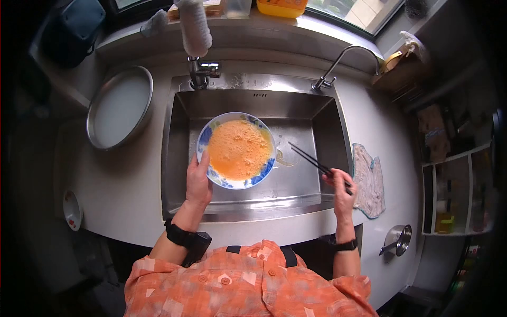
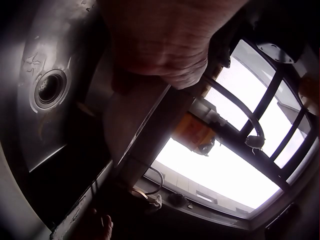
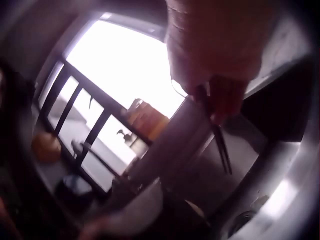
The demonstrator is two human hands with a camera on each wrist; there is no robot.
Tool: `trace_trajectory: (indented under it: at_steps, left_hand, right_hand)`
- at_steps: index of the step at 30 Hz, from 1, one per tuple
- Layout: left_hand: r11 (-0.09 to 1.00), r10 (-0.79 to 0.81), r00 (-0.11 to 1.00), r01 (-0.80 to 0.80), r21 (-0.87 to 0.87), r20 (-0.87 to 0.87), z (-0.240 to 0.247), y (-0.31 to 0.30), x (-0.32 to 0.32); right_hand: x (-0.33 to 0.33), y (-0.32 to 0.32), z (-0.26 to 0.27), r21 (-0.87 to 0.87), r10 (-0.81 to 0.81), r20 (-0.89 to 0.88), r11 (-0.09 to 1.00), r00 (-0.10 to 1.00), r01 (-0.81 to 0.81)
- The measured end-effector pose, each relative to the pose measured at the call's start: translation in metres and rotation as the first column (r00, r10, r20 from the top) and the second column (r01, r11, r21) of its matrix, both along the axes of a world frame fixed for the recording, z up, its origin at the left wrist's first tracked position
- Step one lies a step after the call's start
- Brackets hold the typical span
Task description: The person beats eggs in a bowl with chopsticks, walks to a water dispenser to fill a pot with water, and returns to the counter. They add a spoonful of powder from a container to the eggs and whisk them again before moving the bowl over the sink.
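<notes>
A white bowl with blue flowers [image 1: 257, 179] holds frothy orange liquid [image 1: 238, 148] above the sink. The left hand [image 1: 198, 183] grips its lower left rim, thumb on the edge, the other fingers hidden beneath. In the left wrist view the left hand [image 2: 160, 42] is against the bowl's dark underside [image 2: 131, 112]. To the right of the bowl, the right hand [image 1: 342, 191] holds dark chopsticks [image 1: 309, 158], their tips over the sink and apart from the bowl. The right wrist view shows the right hand [image 3: 215, 55] round the chopsticks [image 3: 220, 145], which point downward.
Around the bowl is the steel sink [image 1: 264, 208], with a faucet [image 1: 198, 74] and a thin curved tap [image 1: 323, 82] behind. A large metal basin [image 1: 120, 108] stands left, near a small bowl [image 1: 72, 210]. Right of the sink lie a cloth [image 1: 368, 182] and a small pot [image 1: 397, 240].
</notes>
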State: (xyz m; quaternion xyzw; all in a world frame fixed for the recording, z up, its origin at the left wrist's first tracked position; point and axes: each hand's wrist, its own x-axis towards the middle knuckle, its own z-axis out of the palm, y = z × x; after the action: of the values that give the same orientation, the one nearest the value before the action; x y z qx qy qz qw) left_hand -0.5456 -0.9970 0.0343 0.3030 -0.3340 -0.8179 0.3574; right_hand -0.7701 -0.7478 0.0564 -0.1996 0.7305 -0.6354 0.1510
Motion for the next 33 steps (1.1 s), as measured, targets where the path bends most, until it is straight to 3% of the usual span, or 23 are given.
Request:
trace_trajectory:
  at_steps: [3, 5, 9, 13, 17, 21, 28, 33]
  left_hand:
    - [1.000, 0.012, 1.000, -0.013, 0.027, 0.021, 0.003, 0.007, 0.005]
    - [0.999, 0.033, 0.999, -0.034, 0.035, 0.010, 0.005, 0.006, 0.002]
    - [0.999, 0.032, 0.999, -0.032, 0.035, -0.020, 0.001, 0.007, 0.001]
    - [0.998, 0.035, 0.999, -0.035, 0.043, -0.018, 0.001, 0.007, 0.003]
    - [0.999, 0.022, 1.000, -0.021, 0.035, -0.016, -0.001, 0.006, 0.003]
    - [0.998, -0.006, 1.000, 0.007, 0.061, -0.015, 0.001, 0.008, 0.003]
    - [0.993, -0.082, 0.997, 0.083, 0.083, -0.014, 0.004, 0.007, 0.004]
    - [0.991, -0.087, 0.996, 0.089, 0.098, -0.024, 0.003, 0.006, 0.004]
  right_hand:
    - [0.008, 0.007, 0.029, -0.276, -0.017, 0.198, 0.958, 0.980, 0.072]
    - [0.017, 0.008, 0.045, -0.390, 0.092, 0.273, 0.921, 0.958, 0.023]
    - [0.048, -0.004, 0.050, -0.330, 0.344, 0.387, 0.918, 0.856, -0.220]
    - [0.043, -0.004, 0.055, -0.301, 0.380, 0.464, 0.917, 0.800, -0.261]
    - [0.022, -0.004, 0.059, -0.255, 0.355, 0.387, 0.928, 0.851, -0.271]
    - [0.002, -0.005, 0.051, -0.276, 0.324, 0.313, 0.930, 0.893, -0.241]
    - [-0.007, -0.020, 0.022, -0.402, 0.293, 0.335, 0.904, 0.896, -0.146]
    - [-0.013, -0.016, 0.018, -0.565, 0.198, 0.422, 0.821, 0.885, 0.085]
